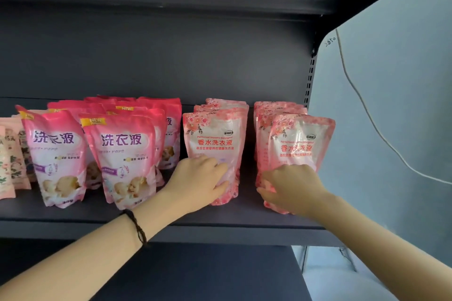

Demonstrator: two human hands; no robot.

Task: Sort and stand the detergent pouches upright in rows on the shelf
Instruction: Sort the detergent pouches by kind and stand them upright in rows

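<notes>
Both hands are at the front of two rows on the shelf [220, 217], so the step in hand looks like seating the lead pouches. The outer floral pouch [302, 139], the one nearest the slotted upright [310, 80], leans a little toward that upright. The right hand [291, 186] grips its lower half, fingers [267, 184] curled round the edge away from the upright. One row farther from the upright, the left hand [199, 183] holds the inner floral pouch [212, 134] low down, fingers [220, 168] curled over its face with the thumb beneath them. To do this well, I would grip low, press each base flat on the shelf so the gusset spreads, bring the outer one plumb, and draw both faces level with each other before letting go. The soft liquid fill will likely slump if a pouch is released while tilted. Farther again from the upright stand the bright pink pouches [122, 154], the two at the front tipping slightly, which may want the same treatment. Their faces read "洗衣液" with a yellow "NEW" corner flag. The floral ones read "香水洗衣液" under a small English line that seems to say "Perfumed laundry detergent". The finer print is too blurred to read, as is a scrawl on the grey panel [391, 105] beyond the upright.
</notes>
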